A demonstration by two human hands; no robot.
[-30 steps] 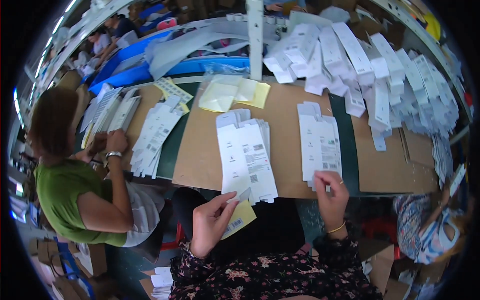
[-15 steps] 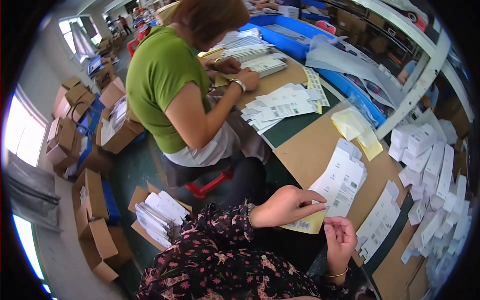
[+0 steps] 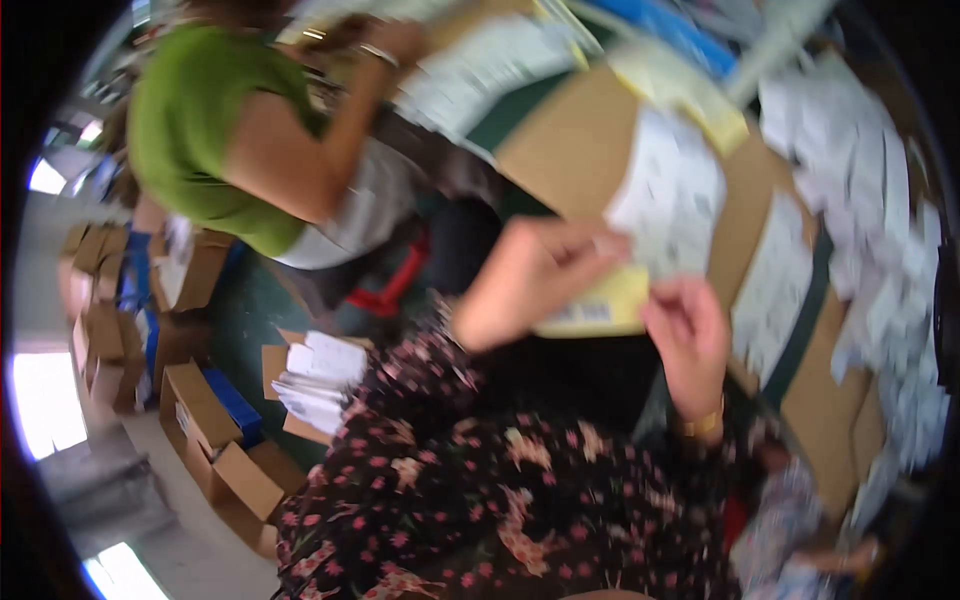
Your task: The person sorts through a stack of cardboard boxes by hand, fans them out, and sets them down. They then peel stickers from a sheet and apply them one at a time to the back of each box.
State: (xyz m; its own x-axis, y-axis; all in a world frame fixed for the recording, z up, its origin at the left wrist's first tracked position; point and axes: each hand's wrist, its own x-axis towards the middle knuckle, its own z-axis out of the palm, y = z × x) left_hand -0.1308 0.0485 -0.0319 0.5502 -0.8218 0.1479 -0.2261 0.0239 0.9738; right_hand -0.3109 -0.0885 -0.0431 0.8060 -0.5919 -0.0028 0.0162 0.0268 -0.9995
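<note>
A small yellow sticker sheet [image 3: 612, 306] with a printed label on it hangs between my hands, above my dark lap. My left hand [image 3: 540, 278] is closed on its upper left part. Thumb and fingers of my right hand [image 3: 690, 335] pinch its right end. Motion blurs both hands, and the fine position of the fingertips is hard to make out. Beyond them, a stack of flat white printed carton blanks [image 3: 672, 195] lies on the brown cardboard-covered table [image 3: 565, 150]. Another row of flat white cartons [image 3: 775, 285] lies farther right.
Folded white boxes [image 3: 840, 150] are heaped at the right. Yellow sheets [image 3: 690, 85] lie at the table's far side. A co-worker in a green top [image 3: 200, 130] sits at the left. An open carton of white blanks [image 3: 320, 375] and brown boxes [image 3: 235, 470] stand on the floor.
The whole view has shifted and blurred as my head moved. Both hands now appear higher in the picture, still with the yellow sticker sheet, and the co-worker appears farther left.
</note>
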